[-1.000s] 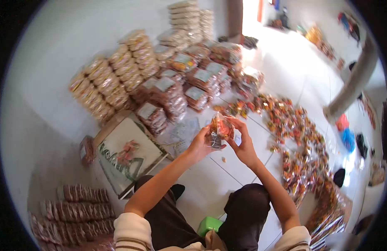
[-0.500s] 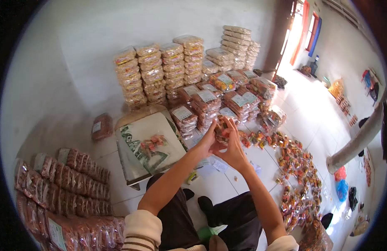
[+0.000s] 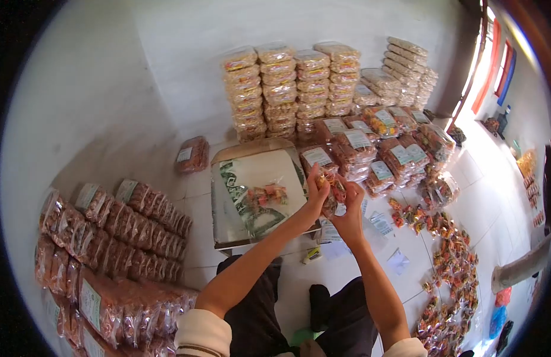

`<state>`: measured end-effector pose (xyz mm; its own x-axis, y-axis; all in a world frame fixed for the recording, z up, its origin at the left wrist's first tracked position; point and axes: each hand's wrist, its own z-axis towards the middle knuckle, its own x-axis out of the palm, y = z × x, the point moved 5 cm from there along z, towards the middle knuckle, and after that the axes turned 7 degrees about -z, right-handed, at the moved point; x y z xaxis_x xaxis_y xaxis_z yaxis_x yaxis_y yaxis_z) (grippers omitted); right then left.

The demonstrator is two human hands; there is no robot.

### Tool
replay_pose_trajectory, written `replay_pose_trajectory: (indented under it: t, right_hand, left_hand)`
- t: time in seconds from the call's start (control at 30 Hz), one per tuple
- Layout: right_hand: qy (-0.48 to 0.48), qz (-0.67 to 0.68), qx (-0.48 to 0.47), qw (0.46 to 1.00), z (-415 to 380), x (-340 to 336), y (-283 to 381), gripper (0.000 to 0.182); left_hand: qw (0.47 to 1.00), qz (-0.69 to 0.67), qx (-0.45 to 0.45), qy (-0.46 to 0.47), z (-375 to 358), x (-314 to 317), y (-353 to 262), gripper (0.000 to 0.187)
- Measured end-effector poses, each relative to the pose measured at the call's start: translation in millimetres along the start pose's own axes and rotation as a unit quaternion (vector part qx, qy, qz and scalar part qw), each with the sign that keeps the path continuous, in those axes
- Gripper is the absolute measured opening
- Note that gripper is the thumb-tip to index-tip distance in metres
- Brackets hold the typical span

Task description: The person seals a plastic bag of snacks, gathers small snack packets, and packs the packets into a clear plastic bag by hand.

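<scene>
Both hands meet in front of me around a small clear packet (image 3: 333, 193) with reddish and orange contents. My left hand (image 3: 316, 193) is closed on the packet's left side, with the thumb raised along it. Gripping its right side is my right hand (image 3: 350, 208), fingers wrapped round. Left of the hands, a shallow tray (image 3: 218, 205) lined with a white and green printed sheet (image 3: 269, 163) holds a few small red and orange packets (image 3: 267, 195). Printed paper labels (image 3: 381, 223) lie on the floor just right of my hands.
Tall stacks of pale packs (image 3: 279, 89) stand along the wall, with labelled brown packs (image 3: 354, 149) before them. More brown packs (image 3: 126, 232) fill the left side. Small wrapped packets (image 3: 454, 268) spread over the floor at right. A yellow-green item (image 3: 311, 255) lies near my feet.
The view has turned left, so the surroundings sit further right. My hands have come down slightly and now close around the packet from both sides.
</scene>
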<state>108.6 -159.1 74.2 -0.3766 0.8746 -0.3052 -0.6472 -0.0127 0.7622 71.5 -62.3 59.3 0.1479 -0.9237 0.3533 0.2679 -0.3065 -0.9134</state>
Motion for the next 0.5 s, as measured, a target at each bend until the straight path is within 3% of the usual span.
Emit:
replay_pose_trajectory:
  t: [0.03,0.13,0.17,0.27,0.37,0.5]
  right_hand:
    - [-0.019,0.035,-0.073,0.997,1.9,6.6,2.0,0.084]
    - [-0.034,0.036,-0.046,0.998,4.5,19.6,14.8,0.083]
    - [-0.029,0.039,-0.046,0.998,5.5,23.2,21.2,0.083]
    - [0.008,0.027,-0.017,0.999,7.6,39.4,29.6,0.082]
    - [0.024,-0.002,-0.059,0.998,6.8,56.2,33.2,0.083]
    - [-0.025,-0.045,-0.103,0.993,3.6,60.0,47.2,0.081]
  left_hand:
    - [0.999,-0.01,0.026,-0.029,-1.6,-2.7,-5.0,0.069]
    - [0.997,0.0,0.04,-0.066,-2.7,-16.2,-19.0,0.066]
    - [0.991,-0.051,0.025,-0.118,-6.4,-20.0,-19.4,0.056]
    - [0.983,-0.11,0.021,-0.148,-17.4,-32.3,-28.2,0.049]
    - [0.983,-0.037,0.061,-0.171,-26.4,-43.5,-40.3,0.051]
    - [0.973,0.013,0.11,-0.204,-31.4,-42.6,-61.6,0.047]
